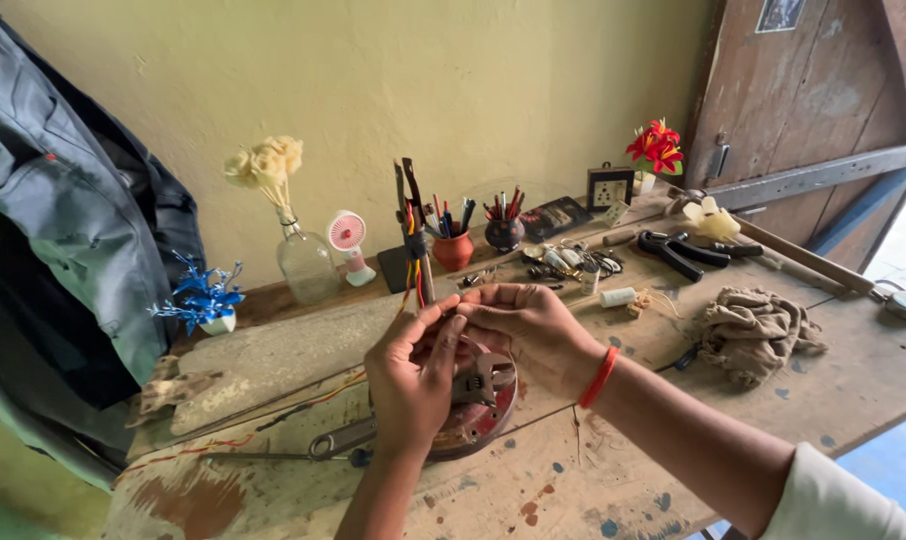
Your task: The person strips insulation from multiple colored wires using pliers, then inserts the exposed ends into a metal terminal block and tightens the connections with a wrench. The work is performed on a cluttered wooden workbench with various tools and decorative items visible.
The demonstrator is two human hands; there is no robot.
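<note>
My two hands meet over the middle of a paint-stained wooden workbench point(673, 450). My left hand point(411, 385) and my right hand point(528, 328), with an orange bangle point(600, 377) on its wrist, pinch together on thin red, yellow and black wires point(413, 280). A dark plier-like tool point(413, 215) stands upright just above the fingertips, where the wires run up; who grips it I cannot tell. Below the hands an adjustable wrench point(483, 380) lies on a round reddish disc point(488, 425). Red and yellow wire trails left along the bench point(303, 400).
Along the wall stand a glass bottle of cream flowers point(306, 262), a small pink fan point(350, 240), a clay pot of pens point(454, 248), a dark pot point(504, 233). Black pliers point(685, 252), a crumpled rag point(758, 325), a white spool point(618, 296), a grey garment point(63, 200).
</note>
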